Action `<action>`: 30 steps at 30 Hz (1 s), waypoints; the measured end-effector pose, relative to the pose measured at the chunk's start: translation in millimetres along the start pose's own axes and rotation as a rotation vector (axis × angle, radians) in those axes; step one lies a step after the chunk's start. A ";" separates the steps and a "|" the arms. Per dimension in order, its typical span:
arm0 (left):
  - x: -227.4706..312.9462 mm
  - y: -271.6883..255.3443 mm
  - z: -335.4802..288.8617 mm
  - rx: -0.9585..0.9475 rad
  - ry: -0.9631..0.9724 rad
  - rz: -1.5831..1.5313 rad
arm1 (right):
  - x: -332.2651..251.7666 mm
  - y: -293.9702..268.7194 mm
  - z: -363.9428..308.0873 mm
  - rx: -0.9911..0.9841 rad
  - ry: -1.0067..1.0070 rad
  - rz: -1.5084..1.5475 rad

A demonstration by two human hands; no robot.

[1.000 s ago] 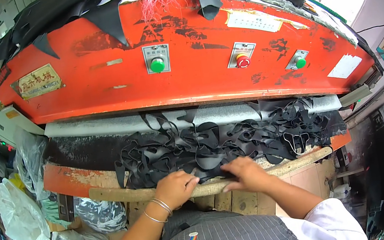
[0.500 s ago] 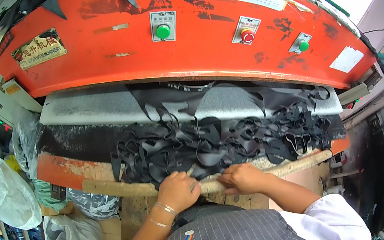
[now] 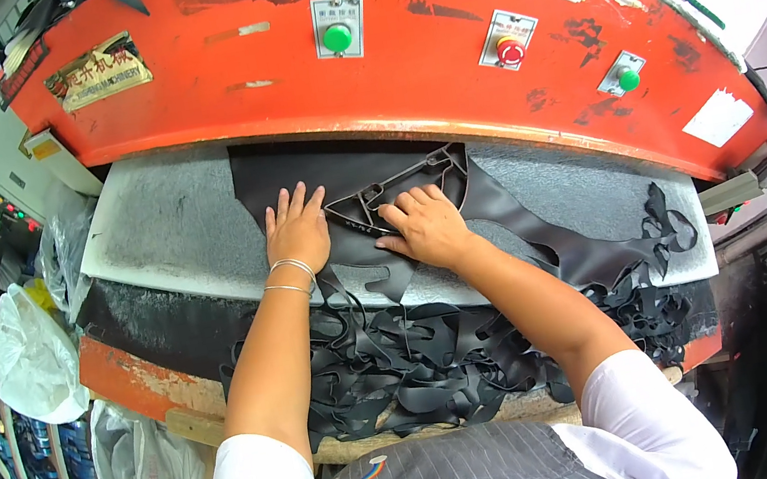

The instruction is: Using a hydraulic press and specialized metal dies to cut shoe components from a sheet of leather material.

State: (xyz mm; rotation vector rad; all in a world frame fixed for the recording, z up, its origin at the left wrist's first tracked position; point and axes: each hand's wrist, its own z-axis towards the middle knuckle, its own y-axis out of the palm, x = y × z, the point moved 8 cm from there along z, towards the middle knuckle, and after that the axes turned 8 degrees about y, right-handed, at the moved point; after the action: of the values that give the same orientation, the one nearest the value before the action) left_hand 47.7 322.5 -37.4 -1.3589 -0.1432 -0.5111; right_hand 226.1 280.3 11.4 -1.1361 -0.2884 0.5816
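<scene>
A dark grey leather-like sheet (image 3: pixel 275 168) lies on the pale cutting pad, reaching under the red press beam. On top of it rests a cutting die (image 3: pixel 439 159), a dark metal frame with a long pointed outline and inner bars. My left hand (image 3: pixel 300 235) presses flat on the sheet with fingers spread, just left of the die's pointed end. My right hand (image 3: pixel 427 225) has its fingers curled over the die's near edge; the fingertips are partly hidden. Cut-out gaps show along the sheet's near and right side.
Tangled dark offcuts (image 3: pixel 433 353) heap up between the pad (image 3: pixel 166 215) and the front wooden bar (image 3: pixel 197 428). The red press beam (image 3: pixel 252 58), with two green buttons and a red stop button, spans the back. Plastic bags (image 3: pixel 36 358) hang at the left.
Both hands have moved forward from the front bar onto the pad. The sheet, mostly under the beam before, now lies farther out, with the die visible on it. My right hand has taken hold of the die.
</scene>
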 end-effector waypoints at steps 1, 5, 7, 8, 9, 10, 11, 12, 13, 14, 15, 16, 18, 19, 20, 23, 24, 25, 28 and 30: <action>3.9 1.1 -2.4 -0.025 0.001 0.064 | 2.9 0.9 -0.4 -0.011 0.001 0.011; 8.6 -7.0 0.9 -0.036 -0.018 0.158 | 9.2 -9.2 1.6 0.042 -0.089 0.084; 7.9 -5.9 -3.0 -0.065 -0.053 0.157 | 9.3 -11.9 -2.6 0.108 -0.084 0.150; 7.4 -5.7 -3.8 -0.058 -0.050 0.149 | 9.5 -12.7 -3.4 0.115 -0.081 0.165; 7.6 -5.5 -4.1 -0.049 -0.046 0.139 | 10.2 -14.3 -4.2 0.111 -0.088 0.168; 12.9 -4.2 -5.5 -0.036 -0.036 0.131 | 16.5 -23.3 -7.1 0.144 -0.060 0.192; 14.2 -3.5 -8.2 -0.035 -0.051 0.127 | 21.3 -35.8 -9.2 0.178 -0.034 0.221; 18.0 -2.7 -8.5 -0.040 -0.040 0.137 | 38.5 -59.1 -11.3 0.242 0.031 0.283; 22.7 -4.7 -3.0 -0.040 -0.011 0.146 | 71.4 -79.2 -9.7 0.268 0.226 0.371; 27.3 -8.7 5.7 -0.006 0.013 0.138 | 95.3 -116.5 -8.6 0.430 0.266 0.462; 25.1 -7.4 3.4 -0.005 0.012 0.135 | 111.0 -142.0 -11.8 0.391 0.494 0.597; 26.9 -4.0 1.3 -0.017 0.004 0.134 | 130.5 -160.7 -25.7 0.468 0.553 0.818; 20.6 -2.5 1.1 -0.007 -0.002 0.138 | 131.5 -199.5 -48.5 0.564 0.526 0.907; 18.2 -6.9 4.3 0.014 0.013 0.137 | 133.3 -218.1 -69.8 0.526 0.567 0.731; 15.0 -7.0 8.4 -0.002 0.004 0.095 | 118.6 -232.2 -82.3 0.548 0.561 0.760; 2.5 -14.4 -1.3 0.195 0.091 0.062 | 81.6 -239.5 -128.9 0.389 0.670 0.740; 11.5 -17.7 -8.3 0.256 0.090 -0.201 | 67.1 -238.2 -141.5 0.394 0.639 0.758; 17.9 -23.7 -20.0 0.313 0.084 -0.458 | 48.7 -230.7 -144.8 0.394 0.599 0.784; 163.7 -41.7 -84.3 0.004 0.326 -0.816 | 24.5 -202.5 -173.6 0.305 0.652 0.968; 221.6 -49.7 -126.6 -0.117 0.353 -1.069 | 5.2 -187.4 -172.8 0.214 0.607 1.013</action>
State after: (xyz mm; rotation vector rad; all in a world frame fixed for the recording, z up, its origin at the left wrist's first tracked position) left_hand 197.5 136.4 65.0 -1.1991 -0.5640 -1.6586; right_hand 370.5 95.5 111.7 -1.1448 0.9096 1.0680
